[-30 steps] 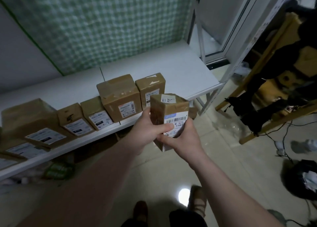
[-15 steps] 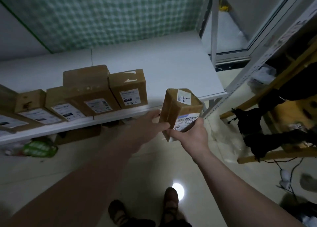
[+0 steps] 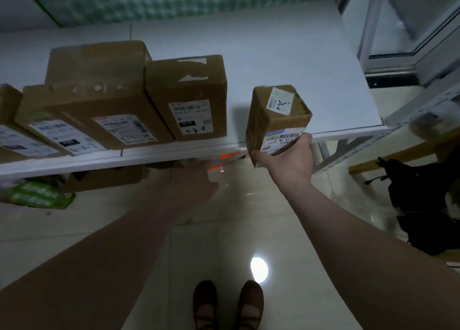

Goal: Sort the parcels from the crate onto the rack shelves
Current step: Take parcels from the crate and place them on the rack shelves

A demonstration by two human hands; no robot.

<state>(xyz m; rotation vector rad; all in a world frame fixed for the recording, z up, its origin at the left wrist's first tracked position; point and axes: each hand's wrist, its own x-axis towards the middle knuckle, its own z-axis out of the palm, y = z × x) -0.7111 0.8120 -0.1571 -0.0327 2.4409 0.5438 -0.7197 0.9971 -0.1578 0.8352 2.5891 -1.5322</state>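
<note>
Right hand (image 3: 286, 160): raised, gripping the small brown parcel (image 3: 271, 115) from below. The thumb lies along the parcel's lower left edge and the fingers wrap up its right side over the barcode label. The parcel is upright and slightly tilted, with a white handwritten sticker on its top face. It sits at the front edge of the white rack shelf (image 3: 286, 63); I cannot tell whether its base touches the shelf.

Left hand (image 3: 194, 180): lower than the right hand and well apart from it, just below the shelf's front lip. It is motion-blurred. The fingers look loosely extended and hold nothing.

Above the left hand, on the shelf, cardboard boxes stand in a row with labels facing out. The labelled box (image 3: 189, 93) is the one nearest the held parcel, with a bare gap of shelf between them. The taller box (image 3: 99, 85) touches its left side. A lower box (image 3: 42, 120) follows further left.

Below and left of the left hand, a green package (image 3: 37, 195) lies under the shelf. Between the two forearms are the tiled floor (image 3: 224, 230), a bright light reflection (image 3: 258, 267) and a pair of dark shoes (image 3: 227, 302). Right of the right forearm is a dark heap (image 3: 423, 200), its detail unclear.
</note>
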